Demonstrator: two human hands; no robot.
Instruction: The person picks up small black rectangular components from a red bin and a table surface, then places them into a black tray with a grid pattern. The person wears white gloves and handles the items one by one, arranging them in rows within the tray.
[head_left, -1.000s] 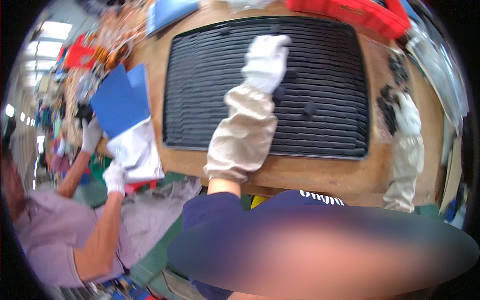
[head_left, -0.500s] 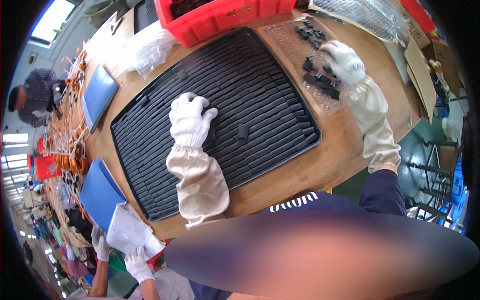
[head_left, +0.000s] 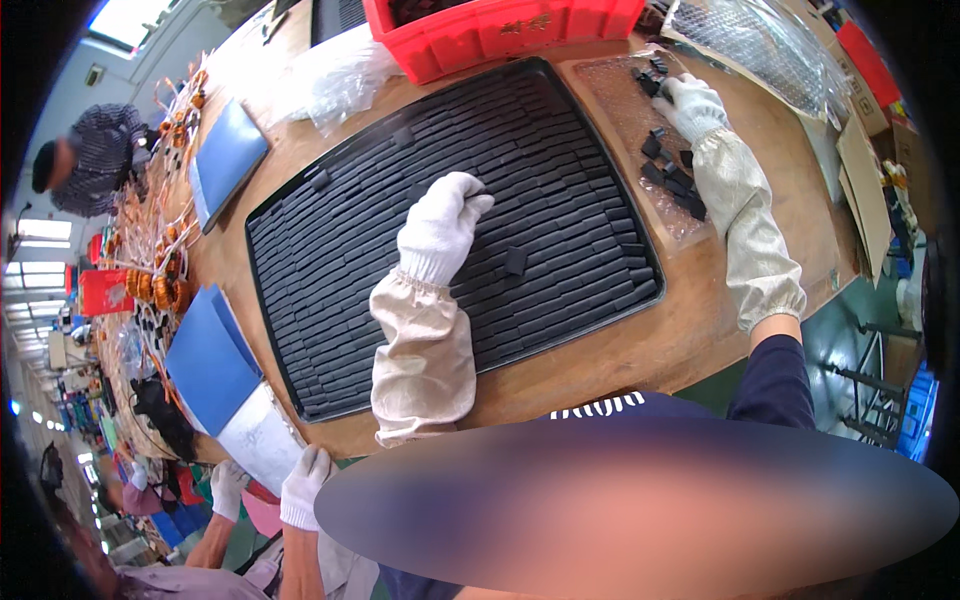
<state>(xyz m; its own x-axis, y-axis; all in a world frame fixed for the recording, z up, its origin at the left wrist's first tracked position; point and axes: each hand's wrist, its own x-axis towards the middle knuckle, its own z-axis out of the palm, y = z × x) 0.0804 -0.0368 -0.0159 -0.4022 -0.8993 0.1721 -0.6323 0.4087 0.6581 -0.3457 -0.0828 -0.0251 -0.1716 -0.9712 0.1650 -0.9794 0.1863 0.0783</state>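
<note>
A wide black tray (head_left: 655, 287) lies on the wooden table, packed with rows of small black rectangular pieces. My left hand (head_left: 440, 228), in a white knit glove, hovers over its middle with fingers curled and closed; anything in them is hidden. One loose black piece (head_left: 515, 261) rests on the rows just right of that hand. To the right of the tray, several black pieces (head_left: 672, 175) lie scattered on a bubble-wrap sheet (head_left: 620, 95). My gloved right hand (head_left: 695, 108) is at the sheet's far end, fingertips closed around a black piece (head_left: 661, 92).
A red plastic bin (head_left: 510, 45) stands behind the tray, next to crumpled clear plastic (head_left: 345, 80). Blue folders (head_left: 212, 360) lie at the left, where a co-worker's gloved hands (head_left: 305, 490) hold white sheets. Wires and copper coils (head_left: 165, 290) crowd the far left; cardboard (head_left: 862, 195) stands at right.
My left hand has curled its fingers closed over the tray. My right hand has come down onto the pieces at the sheet's far end. The view has shifted, and the co-worker's hands have moved.
</note>
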